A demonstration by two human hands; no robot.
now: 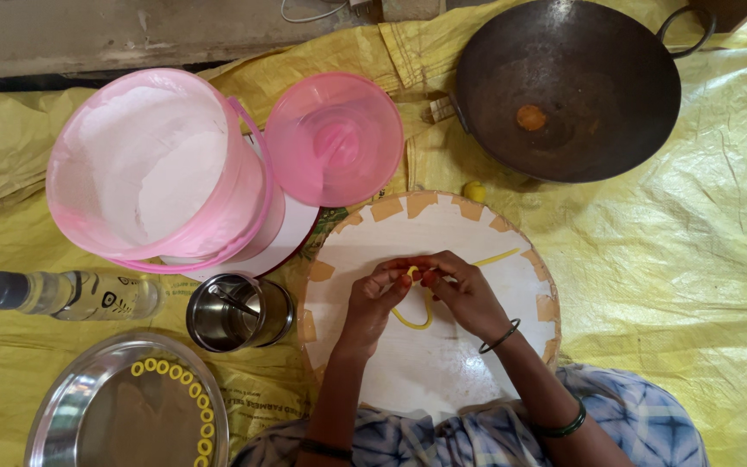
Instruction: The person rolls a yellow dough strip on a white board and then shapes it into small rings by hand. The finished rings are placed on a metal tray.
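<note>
Left hand: the left hand (pixel 373 298) hovers over the round board (pixel 443 363), fingertips pinched on the yellow dough strip (pixel 414 322) at the top of its loop.
Right hand: the right hand (pixel 464 290) meets the left one fingertip to fingertip and pinches the same strip; a dark bangle (pixel 500 336) sits on its wrist and a second one higher up the forearm.
Dough strip: thin and yellow, it curves in a loop on the white board below the fingers, and a straight tail (pixel 496 257) runs out to the right behind the right hand, lying on the board.
Board: round, white-surfaced, with tan patches round the rim, resting on the yellow sheet (pixel 693 259) just in front of the person's lap.
Steel plate: the steel plate (pixel 88 406) at lower left carries a curved row of small yellow rings (pixel 194 391) along its right edge.
Steel cup: the steel cup (pixel 237 311) stands just left of the board with a spoon inside.
Bottle: a clear bottle (pixel 71 294) with a dark cap lies on its side, left of the cup.
Pink bucket: the pink bucket (pixel 157 169) holds white flour, and its pink lid (pixel 335 138) rests beside it to the right.
Pan: a dark pan (pixel 568 86) sits at upper right, well apart from the hands, with one orange-brown piece (pixel 530 117) in it.
Small lump: a yellow lump (pixel 475 190) lies just beyond the board's far rim.
</note>
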